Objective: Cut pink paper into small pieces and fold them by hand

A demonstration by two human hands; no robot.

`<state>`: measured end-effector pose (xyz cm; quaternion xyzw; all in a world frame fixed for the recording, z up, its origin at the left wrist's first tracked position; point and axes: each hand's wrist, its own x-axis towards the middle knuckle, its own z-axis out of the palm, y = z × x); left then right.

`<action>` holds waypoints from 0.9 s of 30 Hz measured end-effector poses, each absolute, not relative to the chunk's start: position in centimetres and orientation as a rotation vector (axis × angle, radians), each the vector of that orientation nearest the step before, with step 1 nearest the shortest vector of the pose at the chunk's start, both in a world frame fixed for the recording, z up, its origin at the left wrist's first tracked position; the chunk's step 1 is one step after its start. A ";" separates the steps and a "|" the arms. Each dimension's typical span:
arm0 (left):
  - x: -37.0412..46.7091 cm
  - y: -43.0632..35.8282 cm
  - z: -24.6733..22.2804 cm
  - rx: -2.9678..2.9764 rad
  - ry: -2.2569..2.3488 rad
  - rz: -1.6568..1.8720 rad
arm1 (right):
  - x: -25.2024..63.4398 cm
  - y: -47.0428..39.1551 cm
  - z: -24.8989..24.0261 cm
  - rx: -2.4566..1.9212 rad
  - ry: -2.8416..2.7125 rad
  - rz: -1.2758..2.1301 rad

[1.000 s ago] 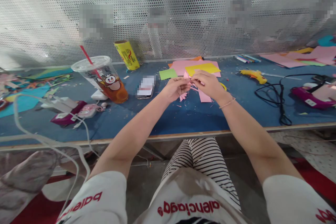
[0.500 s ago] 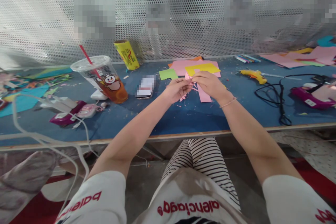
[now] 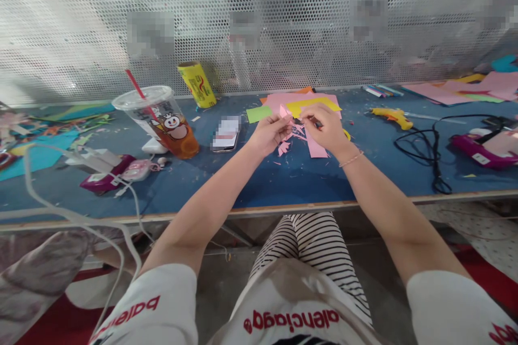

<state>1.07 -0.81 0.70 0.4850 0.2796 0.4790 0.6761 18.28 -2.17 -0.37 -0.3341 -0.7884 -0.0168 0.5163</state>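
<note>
My left hand [image 3: 272, 133] pinches a small folded piece of pink paper [image 3: 285, 112] above the blue table [image 3: 259, 188]. Just to its right, my right hand [image 3: 324, 126] has thumb and fingertips pressed together; whatever is between them is too small to make out. Beneath the hands lie thin pink paper scraps [image 3: 284, 147] and a pink paper strip [image 3: 316, 145]. Behind them a yellow sheet [image 3: 311, 105] rests on larger pink paper [image 3: 279, 99], with a green piece [image 3: 259, 114] at the left.
Left of my arms stand a phone [image 3: 226, 133], a lidded drink cup [image 3: 174, 132] with a red straw, a yellow can [image 3: 198, 85] and a purple power strip [image 3: 107, 175]. To the right are a yellow glue gun [image 3: 392, 117], its black cable [image 3: 433, 156] and several pens [image 3: 381, 90]. A perforated metal screen [image 3: 283, 21] borders the back.
My hands, touching each other before, have drawn apart a little. The pink paper stays in my left hand, and my right hand has shifted slightly right.
</note>
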 end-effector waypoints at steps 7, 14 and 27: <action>1.1 -0.4 0.3 1.140 0.604 1.110 | 17.6 -1.6 -0.8 -0.873 -1.839 0.082; 1.4 -0.6 0.1 1.219 0.658 1.130 | 17.2 -1.3 -1.1 -0.873 -1.761 0.260; 1.5 0.3 -1.0 1.520 0.824 1.266 | 16.2 -1.1 -1.3 -0.939 -1.568 0.634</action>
